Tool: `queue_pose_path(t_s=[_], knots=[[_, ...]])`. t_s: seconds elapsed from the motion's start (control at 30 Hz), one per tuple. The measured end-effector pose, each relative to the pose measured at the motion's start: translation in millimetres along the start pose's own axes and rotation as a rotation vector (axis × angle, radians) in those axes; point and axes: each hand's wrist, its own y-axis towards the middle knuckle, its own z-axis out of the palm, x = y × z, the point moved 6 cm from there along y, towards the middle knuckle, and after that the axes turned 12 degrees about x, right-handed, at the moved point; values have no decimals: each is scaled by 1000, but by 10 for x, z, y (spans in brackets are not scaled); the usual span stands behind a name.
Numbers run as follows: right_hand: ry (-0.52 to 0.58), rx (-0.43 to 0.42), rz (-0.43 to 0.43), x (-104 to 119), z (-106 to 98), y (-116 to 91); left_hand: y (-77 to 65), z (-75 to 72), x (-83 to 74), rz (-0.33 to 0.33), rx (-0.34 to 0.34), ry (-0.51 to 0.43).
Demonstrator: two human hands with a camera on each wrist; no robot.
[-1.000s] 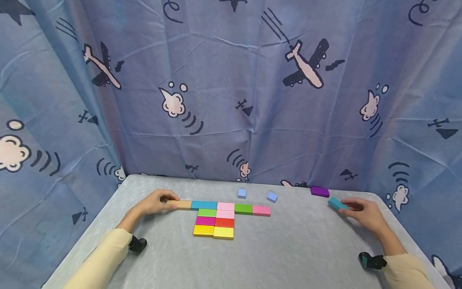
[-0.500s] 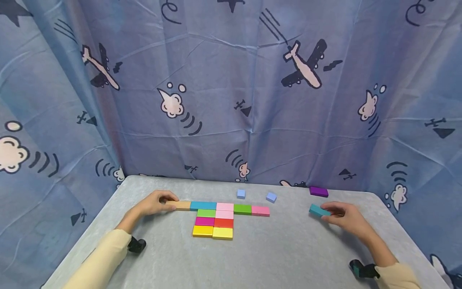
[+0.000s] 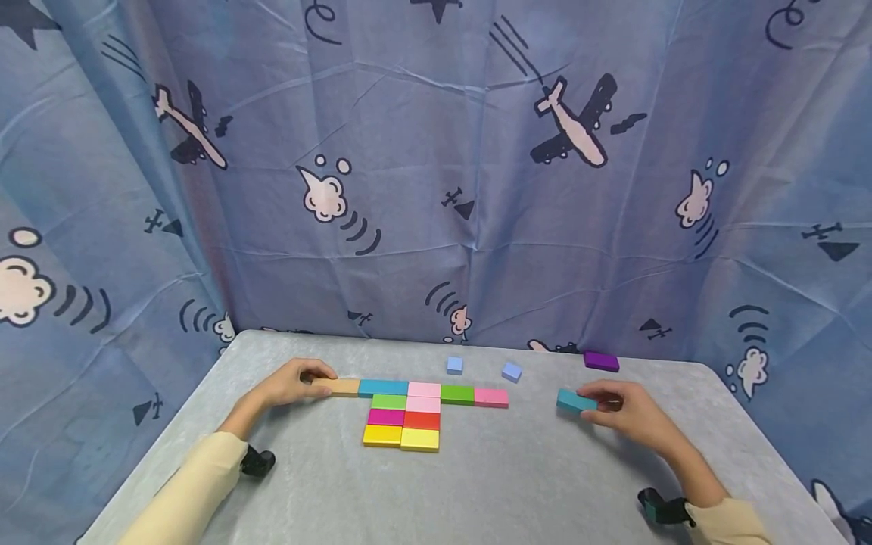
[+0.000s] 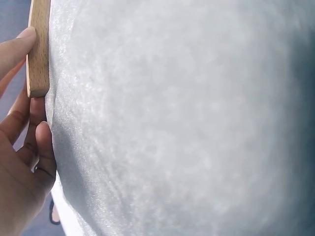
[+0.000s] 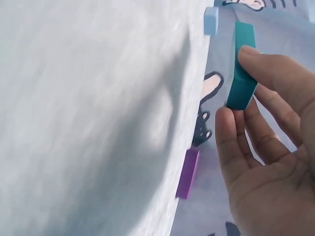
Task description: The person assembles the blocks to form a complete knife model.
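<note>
My left hand pinches the outer end of a plain wooden block, which lies at the left end of a row of flat blocks. That row continues with a blue block, a pink block, a green block and a rose-pink block. Below its middle sit several more coloured blocks in two columns, down to a yellow block. My right hand grips a teal block between thumb and fingers, held above the table to the right of the row.
Two small light-blue blocks lie behind the row, apart from each other. A purple block is near the table's back edge on the right. A patterned blue curtain hangs behind the grey-covered table.
My right hand has carried the teal block leftward, away from the purple block and closer to the row. My left hand has stayed on the wooden block.
</note>
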Motion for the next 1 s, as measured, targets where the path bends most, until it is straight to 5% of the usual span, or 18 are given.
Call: queue_pose_path(t_s=[1.0], knots=[[138, 168, -193, 643, 779, 848, -14, 2, -53, 0, -10, -4]])
